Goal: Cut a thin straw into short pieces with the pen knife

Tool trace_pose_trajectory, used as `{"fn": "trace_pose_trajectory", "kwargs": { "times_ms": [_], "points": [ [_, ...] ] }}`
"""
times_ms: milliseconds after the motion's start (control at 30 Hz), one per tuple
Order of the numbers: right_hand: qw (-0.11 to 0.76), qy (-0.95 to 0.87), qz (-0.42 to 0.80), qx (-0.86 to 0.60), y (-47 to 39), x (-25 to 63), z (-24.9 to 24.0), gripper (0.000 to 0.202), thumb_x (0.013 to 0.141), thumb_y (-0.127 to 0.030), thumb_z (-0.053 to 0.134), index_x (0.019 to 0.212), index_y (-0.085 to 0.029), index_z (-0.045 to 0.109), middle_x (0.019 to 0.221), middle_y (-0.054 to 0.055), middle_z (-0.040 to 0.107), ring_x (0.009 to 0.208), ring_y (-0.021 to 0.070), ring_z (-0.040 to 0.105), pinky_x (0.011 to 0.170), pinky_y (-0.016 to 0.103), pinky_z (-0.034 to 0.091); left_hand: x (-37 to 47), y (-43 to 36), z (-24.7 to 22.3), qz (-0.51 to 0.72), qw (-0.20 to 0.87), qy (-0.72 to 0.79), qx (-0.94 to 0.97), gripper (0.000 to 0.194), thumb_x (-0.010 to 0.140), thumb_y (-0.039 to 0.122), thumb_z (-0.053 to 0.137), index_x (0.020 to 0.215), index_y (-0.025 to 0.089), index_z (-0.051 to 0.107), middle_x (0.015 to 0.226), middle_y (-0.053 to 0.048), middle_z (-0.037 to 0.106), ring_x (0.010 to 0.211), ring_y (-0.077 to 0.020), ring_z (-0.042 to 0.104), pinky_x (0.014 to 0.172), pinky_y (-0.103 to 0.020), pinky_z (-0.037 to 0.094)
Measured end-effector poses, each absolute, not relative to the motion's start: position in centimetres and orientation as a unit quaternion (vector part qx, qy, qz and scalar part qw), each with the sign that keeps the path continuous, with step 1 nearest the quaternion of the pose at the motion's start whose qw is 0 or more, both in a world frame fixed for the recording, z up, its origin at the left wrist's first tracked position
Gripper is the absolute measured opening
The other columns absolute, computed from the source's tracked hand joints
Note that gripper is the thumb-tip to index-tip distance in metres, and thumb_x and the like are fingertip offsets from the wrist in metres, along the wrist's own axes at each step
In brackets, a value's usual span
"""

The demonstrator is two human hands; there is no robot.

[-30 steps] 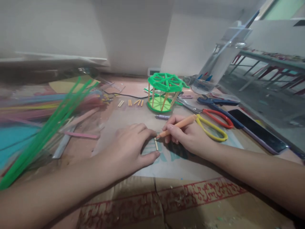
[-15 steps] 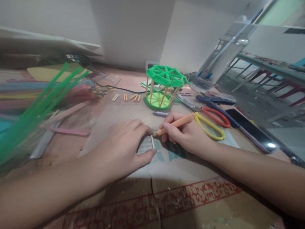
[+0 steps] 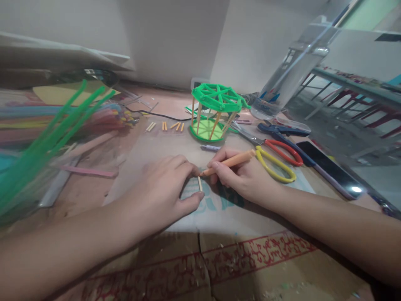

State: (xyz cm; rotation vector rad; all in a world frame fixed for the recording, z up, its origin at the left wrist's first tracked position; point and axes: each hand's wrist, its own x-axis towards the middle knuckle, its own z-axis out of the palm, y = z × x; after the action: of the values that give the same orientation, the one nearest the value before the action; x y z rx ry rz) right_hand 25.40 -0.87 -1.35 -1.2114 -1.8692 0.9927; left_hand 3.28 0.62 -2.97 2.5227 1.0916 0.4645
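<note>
My left hand (image 3: 175, 184) pinches a short pale wooden stick (image 3: 200, 184) end to end between thumb and forefinger, over a white sheet (image 3: 138, 167) with teal print. In my right hand (image 3: 236, 169) is an orange marker (image 3: 236, 159), its tip at or very near the stick's upper end. Behind the hands stands a small round cage-like frame (image 3: 216, 113) with a green top and base joined by thin sticks. Several short stick pieces (image 3: 164, 126), some orange and some pale, lie left of the frame. A pen (image 3: 209, 148) lies just beyond my right hand.
Scissors (image 3: 277, 167) with red and yellow handles, blue pliers (image 3: 282, 131) and a phone (image 3: 328, 167) lie on the right. A clear bottle (image 3: 288, 79) stands behind them. Green pipe cleaners (image 3: 62, 142) and colored bundles (image 3: 94, 117) fill the left side.
The marker tip has moved slightly left, closer onto the stick's upper end. The left hand keeps its pinch on the stick.
</note>
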Motion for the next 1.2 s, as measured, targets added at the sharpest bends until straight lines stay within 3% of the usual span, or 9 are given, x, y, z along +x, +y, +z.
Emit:
{"fn": "trace_pose_trajectory", "kwargs": {
  "times_ms": [267,533,767,1000,1200],
  "points": [
    [0.337,-0.722,0.393,-0.458,-0.77,25.46,-1.30,0.017,0.100,-0.029,0.059,0.084,-0.021,0.057,0.065,0.000,0.072,0.058,0.0139,0.067,0.055,0.024,0.050,3.35,0.54,-2.77,0.147,0.166,0.393,0.892,0.024,0.089,0.038,0.066,0.105,0.020,0.070,0.105,-0.008,0.072,0.104,-0.0331,0.066,0.089,-0.048,0.049],
    [0.318,-0.694,0.478,-0.435,-0.88,25.38,-1.12,0.019,0.094,-0.029,0.065,0.081,-0.022,0.054,0.061,-0.001,0.069,0.058,0.0138,0.068,0.054,0.023,0.052,3.32,0.52,-2.96,0.156,0.174,0.390,0.891,0.024,0.089,0.037,0.068,0.106,0.019,0.068,0.101,-0.008,0.070,0.099,-0.0316,0.066,0.086,-0.047,0.049],
    [0.339,-0.707,0.426,-0.450,-0.80,25.37,-1.28,0.019,0.100,-0.030,0.060,0.084,-0.021,0.056,0.063,-0.001,0.070,0.053,0.0107,0.063,0.050,0.020,0.047,3.29,0.73,-3.12,0.159,0.168,0.381,0.895,0.025,0.090,0.038,0.068,0.107,0.020,0.068,0.105,-0.008,0.070,0.101,-0.0325,0.066,0.089,-0.049,0.049],
    [0.312,-0.693,0.493,-0.424,-0.95,25.55,-1.15,0.023,0.094,-0.032,0.069,0.080,-0.022,0.055,0.062,0.000,0.070,0.058,0.0137,0.067,0.054,0.023,0.052,3.23,0.67,-3.22,0.169,0.167,0.375,0.896,0.025,0.091,0.038,0.067,0.108,0.019,0.068,0.101,-0.007,0.070,0.097,-0.0308,0.066,0.084,-0.046,0.048],
    [0.310,-0.688,0.501,-0.424,-0.97,25.65,-1.09,0.022,0.093,-0.031,0.070,0.079,-0.021,0.056,0.062,0.000,0.070,0.058,0.0141,0.068,0.054,0.023,0.052,2.87,0.97,-2.65,0.164,0.218,0.374,0.887,0.027,0.096,0.043,0.062,0.106,0.020,0.072,0.103,-0.008,0.072,0.099,-0.0289,0.067,0.085,-0.042,0.048]
  ]
}}
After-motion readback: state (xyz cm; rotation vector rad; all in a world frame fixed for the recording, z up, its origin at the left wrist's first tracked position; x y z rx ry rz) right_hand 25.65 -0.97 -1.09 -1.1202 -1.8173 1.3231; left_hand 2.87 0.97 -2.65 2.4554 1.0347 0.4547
